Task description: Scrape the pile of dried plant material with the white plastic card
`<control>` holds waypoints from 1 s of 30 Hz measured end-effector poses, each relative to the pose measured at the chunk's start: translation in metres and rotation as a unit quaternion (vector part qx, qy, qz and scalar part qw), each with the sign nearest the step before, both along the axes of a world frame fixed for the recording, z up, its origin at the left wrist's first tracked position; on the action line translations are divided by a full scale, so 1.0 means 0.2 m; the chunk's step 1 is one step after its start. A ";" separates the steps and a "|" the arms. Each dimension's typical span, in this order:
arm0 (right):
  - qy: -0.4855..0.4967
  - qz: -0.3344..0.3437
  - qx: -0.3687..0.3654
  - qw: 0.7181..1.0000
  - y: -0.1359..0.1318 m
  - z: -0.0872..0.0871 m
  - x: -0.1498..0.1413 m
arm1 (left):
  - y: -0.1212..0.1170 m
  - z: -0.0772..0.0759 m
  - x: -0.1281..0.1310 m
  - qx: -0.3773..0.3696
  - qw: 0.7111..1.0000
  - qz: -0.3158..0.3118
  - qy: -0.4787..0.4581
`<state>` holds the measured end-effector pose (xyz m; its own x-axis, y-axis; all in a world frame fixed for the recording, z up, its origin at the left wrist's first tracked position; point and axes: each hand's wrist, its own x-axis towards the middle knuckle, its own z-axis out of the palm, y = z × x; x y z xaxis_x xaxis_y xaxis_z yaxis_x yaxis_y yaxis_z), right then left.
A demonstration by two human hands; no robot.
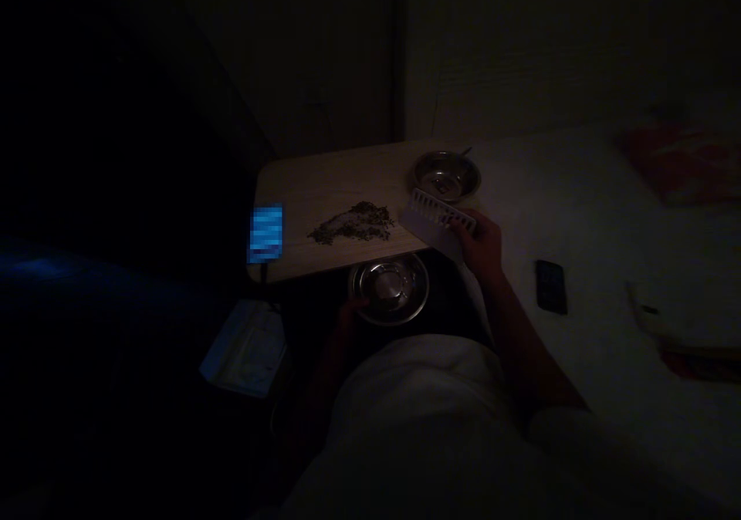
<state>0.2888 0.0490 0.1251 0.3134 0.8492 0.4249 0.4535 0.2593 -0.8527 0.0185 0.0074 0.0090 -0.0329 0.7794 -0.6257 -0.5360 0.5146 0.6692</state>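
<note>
The room is very dark. My right hand is closed on the near end of a white ridged plastic piece that lies at the right edge of a small wooden table. My left hand holds the left rim of a steel plate just below the table's front edge; its fingers are barely visible. A pile of small dark and pale bits lies on the table's middle.
A steel bowl stands at the table's back right. A lit phone screen glows at the table's left edge. A dark phone lies on the white bed surface at right. A pale bag lies on the floor.
</note>
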 end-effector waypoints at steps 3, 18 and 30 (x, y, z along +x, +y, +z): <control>-0.051 0.000 -0.002 0.999 -0.01 0.00 0.00 | 0.00 0.00 0.00 -0.014 1.000 -0.005 -0.008; -0.167 -0.053 -0.036 0.984 -0.02 0.02 -0.02 | -0.01 0.01 0.01 0.001 1.000 -0.009 -0.001; -0.099 -0.037 -0.044 0.993 0.00 -0.01 -0.04 | 0.00 0.02 0.00 -0.013 1.000 -0.012 0.008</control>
